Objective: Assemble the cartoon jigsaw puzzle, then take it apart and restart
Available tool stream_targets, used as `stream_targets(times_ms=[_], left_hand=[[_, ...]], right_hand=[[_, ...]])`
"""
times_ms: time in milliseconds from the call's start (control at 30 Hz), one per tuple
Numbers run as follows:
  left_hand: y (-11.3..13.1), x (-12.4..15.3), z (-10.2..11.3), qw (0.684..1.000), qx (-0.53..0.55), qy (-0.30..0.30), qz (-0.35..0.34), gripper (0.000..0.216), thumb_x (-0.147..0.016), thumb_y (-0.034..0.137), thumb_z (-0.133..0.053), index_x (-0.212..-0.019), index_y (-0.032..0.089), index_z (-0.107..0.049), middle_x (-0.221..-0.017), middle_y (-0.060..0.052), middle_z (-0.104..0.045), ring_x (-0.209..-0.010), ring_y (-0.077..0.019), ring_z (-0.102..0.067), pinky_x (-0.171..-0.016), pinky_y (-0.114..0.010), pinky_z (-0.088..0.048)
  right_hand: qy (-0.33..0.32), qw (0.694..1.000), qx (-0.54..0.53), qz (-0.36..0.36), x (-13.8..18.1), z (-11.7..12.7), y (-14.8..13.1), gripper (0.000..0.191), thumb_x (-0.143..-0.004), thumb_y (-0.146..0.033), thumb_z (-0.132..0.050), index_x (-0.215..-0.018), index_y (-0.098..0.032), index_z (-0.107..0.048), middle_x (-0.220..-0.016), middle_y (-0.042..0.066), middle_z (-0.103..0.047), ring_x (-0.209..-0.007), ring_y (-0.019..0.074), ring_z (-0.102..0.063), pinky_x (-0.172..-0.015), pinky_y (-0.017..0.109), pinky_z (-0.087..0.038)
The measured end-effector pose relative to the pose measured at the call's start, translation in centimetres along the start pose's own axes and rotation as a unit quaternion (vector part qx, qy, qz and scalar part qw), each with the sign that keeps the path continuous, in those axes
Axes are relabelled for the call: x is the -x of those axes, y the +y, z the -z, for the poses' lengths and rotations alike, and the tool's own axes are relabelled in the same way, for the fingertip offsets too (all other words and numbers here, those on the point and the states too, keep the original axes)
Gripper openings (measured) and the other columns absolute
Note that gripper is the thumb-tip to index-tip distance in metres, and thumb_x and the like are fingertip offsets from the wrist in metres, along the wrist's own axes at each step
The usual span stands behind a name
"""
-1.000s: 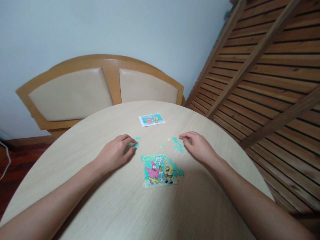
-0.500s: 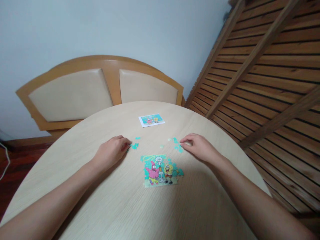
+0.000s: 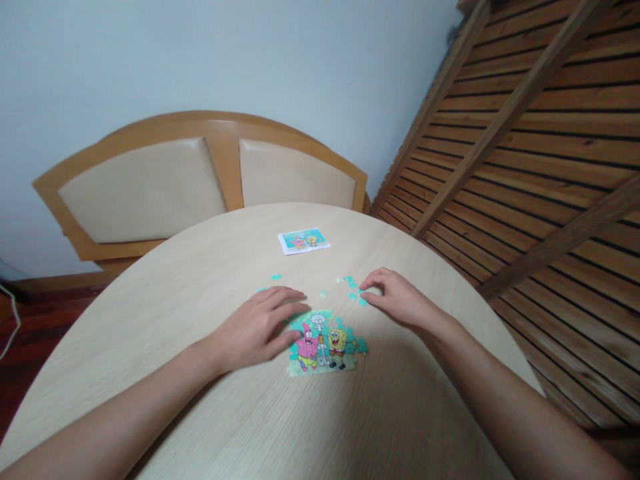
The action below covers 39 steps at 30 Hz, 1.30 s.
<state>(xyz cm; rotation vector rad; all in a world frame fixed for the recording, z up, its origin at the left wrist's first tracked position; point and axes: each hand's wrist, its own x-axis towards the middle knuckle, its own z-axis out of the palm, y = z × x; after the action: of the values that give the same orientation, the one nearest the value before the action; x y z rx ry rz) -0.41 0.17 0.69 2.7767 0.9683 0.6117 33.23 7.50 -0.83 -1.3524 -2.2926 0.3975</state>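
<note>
A partly assembled jigsaw puzzle (image 3: 323, 343) with cartoon figures lies flat on the round table, its right edge uneven. My left hand (image 3: 265, 327) is over the puzzle's left side with fingers stretched and apart, hiding its upper left corner; I see nothing held in it. Farther right, my right hand (image 3: 397, 295) is beside a loose group of teal puzzle pieces (image 3: 351, 285). Its thumb and forefinger are slightly apart at the edge of that group. One pale puzzle piece (image 3: 323, 293) lies between the hands.
A picture card (image 3: 304, 241) of the same cartoon lies toward the table's far side. Another teal piece (image 3: 277, 277) lies beyond my left hand. Behind the round table (image 3: 200, 413) stands a bench with padded backrest (image 3: 145, 190); slatted wood (image 3: 525, 167) rises at the right.
My left hand has moved right and nearer from the left loose pieces to the puzzle, its fingers spreading. The right hand stays by its pieces, with thumb and forefinger slightly shifted.
</note>
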Motion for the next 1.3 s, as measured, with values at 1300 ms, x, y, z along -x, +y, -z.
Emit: stream_targets(times_ms=[1300], left_hand=[[1.0,0.1,-0.7,0.996,0.038,-0.064,-0.054,0.038,-0.1,0.037,-0.057,-0.135,0.022,-0.058,-0.139,-0.013,-0.056,-0.13,-0.0293,-0.052,-0.11,-0.047,-0.045]], right_hand=[[0.009,0.996,0.048,-0.074,-0.1,-0.9,-1.4,0.015,-0.08,-0.032,-0.072,-0.092,-0.023,-0.077,-0.106,0.009,-0.071,-0.104,0.0279,-0.063,-0.098,0.043,-0.045]])
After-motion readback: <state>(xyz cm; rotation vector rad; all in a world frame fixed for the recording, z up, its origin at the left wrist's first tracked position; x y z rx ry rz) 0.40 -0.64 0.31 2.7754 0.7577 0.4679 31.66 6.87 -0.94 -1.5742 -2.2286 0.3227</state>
